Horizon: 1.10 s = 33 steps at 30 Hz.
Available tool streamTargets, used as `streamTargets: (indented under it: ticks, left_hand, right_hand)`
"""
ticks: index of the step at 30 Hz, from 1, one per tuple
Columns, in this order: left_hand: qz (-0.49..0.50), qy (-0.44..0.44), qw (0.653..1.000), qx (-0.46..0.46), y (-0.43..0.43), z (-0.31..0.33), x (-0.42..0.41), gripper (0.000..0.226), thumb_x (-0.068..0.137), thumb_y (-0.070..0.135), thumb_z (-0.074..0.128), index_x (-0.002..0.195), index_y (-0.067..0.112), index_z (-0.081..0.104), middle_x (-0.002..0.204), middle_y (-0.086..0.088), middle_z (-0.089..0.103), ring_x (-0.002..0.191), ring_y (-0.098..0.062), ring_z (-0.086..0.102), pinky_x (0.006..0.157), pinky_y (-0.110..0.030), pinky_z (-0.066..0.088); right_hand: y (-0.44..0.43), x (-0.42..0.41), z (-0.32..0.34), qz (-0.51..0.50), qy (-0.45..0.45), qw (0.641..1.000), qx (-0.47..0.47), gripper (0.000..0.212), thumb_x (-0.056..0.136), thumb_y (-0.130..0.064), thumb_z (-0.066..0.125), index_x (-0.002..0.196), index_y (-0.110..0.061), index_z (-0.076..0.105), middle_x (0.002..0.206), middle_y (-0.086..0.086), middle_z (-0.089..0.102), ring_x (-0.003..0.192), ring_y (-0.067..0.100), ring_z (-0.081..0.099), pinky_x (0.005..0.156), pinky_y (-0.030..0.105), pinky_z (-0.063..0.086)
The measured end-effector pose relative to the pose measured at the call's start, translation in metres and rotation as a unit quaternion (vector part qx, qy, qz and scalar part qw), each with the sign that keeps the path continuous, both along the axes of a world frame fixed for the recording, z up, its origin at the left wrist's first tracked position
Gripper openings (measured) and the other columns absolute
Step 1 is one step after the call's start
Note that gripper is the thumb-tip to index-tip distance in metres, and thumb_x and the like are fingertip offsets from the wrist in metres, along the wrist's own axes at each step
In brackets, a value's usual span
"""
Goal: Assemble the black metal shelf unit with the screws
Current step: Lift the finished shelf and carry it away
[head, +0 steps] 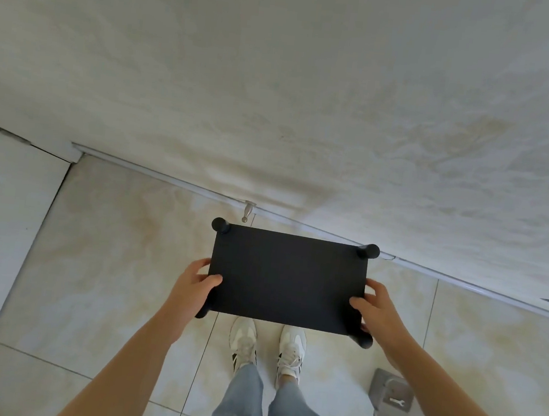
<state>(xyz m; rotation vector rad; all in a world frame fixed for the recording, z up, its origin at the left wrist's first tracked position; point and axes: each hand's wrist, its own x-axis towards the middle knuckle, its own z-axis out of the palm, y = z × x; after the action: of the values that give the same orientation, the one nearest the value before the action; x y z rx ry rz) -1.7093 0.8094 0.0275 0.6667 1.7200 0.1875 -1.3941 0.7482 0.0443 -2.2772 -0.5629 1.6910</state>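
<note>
Black shelf unit [287, 278] mid-frame, left hand [195, 282] and right hand [376, 306] grip its short edges, fingers curled round, thumbs on top.

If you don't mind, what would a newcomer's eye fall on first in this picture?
The black shelf unit fills the centre, held above the tiled floor by the left hand and right hand, one on each short side. Below it stand white sneakers, and a small wrench lies on a grey packet at lower right.
</note>
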Motion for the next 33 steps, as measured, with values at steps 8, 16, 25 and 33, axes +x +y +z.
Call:
streamTargets:
  ticks: [8, 16, 25, 33]
  left_hand:
    - [-0.033, 0.039, 0.996, 0.069, 0.025, -0.017, 0.024, 0.053, 0.103, 0.04, 0.054, 0.149, 0.023, 0.032, 0.125, 0.002, 0.052, 0.101, -0.016, 0.055, 0.079, -0.032, 0.046]
    - [-0.038, 0.044, 0.993, 0.102, 0.03, -0.024, 0.036, 0.054, 0.097, 0.033, 0.065, 0.144, 0.024, 0.038, 0.117, 0.007, 0.058, 0.104, -0.019, 0.059, 0.092, -0.044, 0.054]
    - [-0.054, 0.018, 0.991, 0.121, 0.069, -0.022, 0.055, 0.052, 0.095, 0.03, 0.068, 0.14, 0.025, 0.043, 0.112, 0.009, 0.058, 0.103, -0.019, 0.062, 0.089, -0.043, 0.054]
    - [-0.074, 0.03, 0.988, 0.132, 0.105, -0.023, 0.059, 0.053, 0.095, 0.031, 0.067, 0.141, 0.021, 0.043, 0.117, 0.002, 0.059, 0.099, -0.019, 0.06, 0.079, -0.034, 0.047]
  right_hand:
    - [0.026, -0.021, -0.014, -0.028, -0.082, 0.992, 0.087, 0.064, 0.101, -0.038, 0.05, 0.151, -0.016, 0.018, 0.144, 0.009, 0.043, 0.119, 0.025, 0.049, 0.098, 0.037, 0.042]
    - [0.027, -0.024, -0.024, -0.04, -0.14, 0.984, 0.107, 0.067, 0.093, -0.029, 0.064, 0.148, -0.016, 0.028, 0.134, 0.01, 0.048, 0.117, 0.028, 0.053, 0.1, 0.048, 0.047]
    - [0.043, -0.009, -0.026, -0.089, -0.152, 0.977, 0.116, 0.067, 0.092, -0.031, 0.065, 0.148, -0.02, 0.03, 0.135, 0.006, 0.052, 0.118, 0.027, 0.054, 0.099, 0.046, 0.048]
    - [0.073, -0.004, -0.025, -0.099, -0.148, 0.975, 0.132, 0.063, 0.093, -0.03, 0.063, 0.147, -0.023, 0.03, 0.131, 0.002, 0.055, 0.111, 0.026, 0.056, 0.094, 0.044, 0.049]
